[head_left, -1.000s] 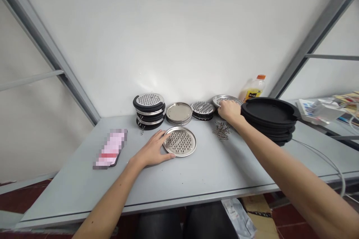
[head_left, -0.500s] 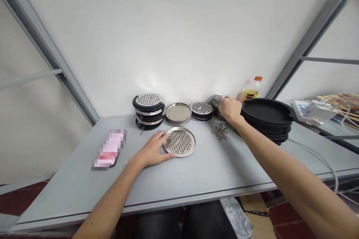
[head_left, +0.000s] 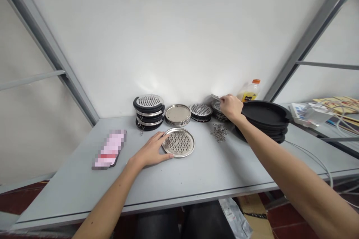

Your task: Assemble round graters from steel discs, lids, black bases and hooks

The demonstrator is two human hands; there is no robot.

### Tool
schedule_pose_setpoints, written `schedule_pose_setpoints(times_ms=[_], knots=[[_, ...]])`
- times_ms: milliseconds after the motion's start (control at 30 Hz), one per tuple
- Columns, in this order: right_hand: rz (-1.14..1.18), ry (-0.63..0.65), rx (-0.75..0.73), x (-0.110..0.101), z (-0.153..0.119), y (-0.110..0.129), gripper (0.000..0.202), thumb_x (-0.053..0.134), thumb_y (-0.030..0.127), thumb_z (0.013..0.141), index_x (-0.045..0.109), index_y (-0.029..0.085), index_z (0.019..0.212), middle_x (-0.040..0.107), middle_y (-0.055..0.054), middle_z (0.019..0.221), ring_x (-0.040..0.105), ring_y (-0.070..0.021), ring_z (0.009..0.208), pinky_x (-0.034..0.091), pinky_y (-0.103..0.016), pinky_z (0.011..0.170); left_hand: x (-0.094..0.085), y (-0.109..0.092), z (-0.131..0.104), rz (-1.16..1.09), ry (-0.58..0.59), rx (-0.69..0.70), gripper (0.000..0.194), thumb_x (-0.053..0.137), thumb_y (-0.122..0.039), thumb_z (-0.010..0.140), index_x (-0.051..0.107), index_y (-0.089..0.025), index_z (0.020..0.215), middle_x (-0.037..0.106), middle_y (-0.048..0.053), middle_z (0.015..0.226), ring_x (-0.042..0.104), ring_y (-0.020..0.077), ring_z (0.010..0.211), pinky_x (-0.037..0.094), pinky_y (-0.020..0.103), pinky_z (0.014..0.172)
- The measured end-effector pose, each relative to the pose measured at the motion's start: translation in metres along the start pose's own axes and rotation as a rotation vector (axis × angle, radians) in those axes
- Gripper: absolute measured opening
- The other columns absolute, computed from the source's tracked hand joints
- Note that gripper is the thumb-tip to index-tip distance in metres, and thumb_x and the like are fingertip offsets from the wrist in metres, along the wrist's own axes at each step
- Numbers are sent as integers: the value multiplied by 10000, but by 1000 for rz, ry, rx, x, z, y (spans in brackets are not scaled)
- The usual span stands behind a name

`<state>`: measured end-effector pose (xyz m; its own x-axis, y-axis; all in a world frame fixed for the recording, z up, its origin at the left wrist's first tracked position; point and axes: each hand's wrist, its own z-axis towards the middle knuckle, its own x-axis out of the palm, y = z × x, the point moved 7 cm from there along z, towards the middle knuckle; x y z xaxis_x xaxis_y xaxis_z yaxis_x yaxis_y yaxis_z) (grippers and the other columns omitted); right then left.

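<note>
My left hand (head_left: 155, 151) lies with fingers stretched out and thumb apart at the left rim of a round metal grater disc (head_left: 179, 142), which rests flat on the table with its raised teeth up. My right hand (head_left: 232, 106) is closed on the edge of another metal disc (head_left: 215, 97), tilted above a stack of grater discs (head_left: 216, 108) at the back; most of that disc's face is turned away. A heap of small metal clips (head_left: 219, 132) lies in front of the stack. Black round trays (head_left: 265, 114) are piled to the right, partly behind my right forearm.
Along the wall stand graters in black holders (head_left: 148, 101), a stack of plain metal plates (head_left: 178, 113) and a stack topped with a toothed disc (head_left: 201, 109). A phone (head_left: 110, 149) lies left. A bottle with an orange cap (head_left: 251, 91) stands behind the trays.
My right hand has raised and tilted the metal disc, so the stack beneath shows more. My left hand stays at the grater disc. The view has shifted slightly.
</note>
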<state>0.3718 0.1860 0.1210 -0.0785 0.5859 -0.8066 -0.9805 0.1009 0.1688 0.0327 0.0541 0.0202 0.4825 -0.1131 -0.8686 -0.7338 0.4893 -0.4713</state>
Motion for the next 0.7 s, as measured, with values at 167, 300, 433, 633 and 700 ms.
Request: schedule_pose_setpoints(times_ms=[167, 300, 433, 633, 700], knots=[[280, 26, 65, -34, 0, 22, 242, 564, 236, 781, 763, 161, 895, 729, -129, 881, 642, -267, 826, 448, -337, 684, -4, -10, 1, -17, -18, 71, 848, 651, -560, 783, 274, -267, 1484, 356, 85, 1504, 318, 303, 1389, 284, 452, 1144], [828, 177, 32, -63, -12, 62, 229, 659, 291, 750, 752, 122, 873, 715, -106, 782, 628, -208, 707, 464, -328, 650, -3, -3, 1, -33, -13, 40, 950, 643, -591, 775, 161, -246, 1517, 279, 109, 1545, 260, 331, 1416, 259, 492, 1143], [1374, 582, 5, -61, -47, 112, 166, 725, 269, 729, 729, 137, 830, 697, -62, 778, 600, -150, 696, 475, -318, 706, -4, 2, 0, -23, -42, -3, 839, 595, -585, 815, 242, -242, 1495, 316, 100, 1531, 297, 324, 1401, 283, 484, 1133], [1786, 1093, 43, -36, -105, 155, 166, 741, 292, 735, 698, 142, 791, 666, -13, 722, 569, -119, 672, 448, -255, 672, -7, 6, 0, -37, -60, -116, 658, 613, -591, 790, 471, -284, 1354, 570, 64, 1325, 524, 329, 1220, 445, 462, 1008], [1848, 1049, 54, -29, -108, 151, 178, 733, 313, 740, 697, 150, 804, 690, -22, 765, 601, -148, 753, 460, -270, 743, -10, 3, 1, -41, -104, -80, 612, 623, -530, 808, 478, -273, 1344, 569, 60, 1322, 519, 316, 1223, 431, 452, 1023]])
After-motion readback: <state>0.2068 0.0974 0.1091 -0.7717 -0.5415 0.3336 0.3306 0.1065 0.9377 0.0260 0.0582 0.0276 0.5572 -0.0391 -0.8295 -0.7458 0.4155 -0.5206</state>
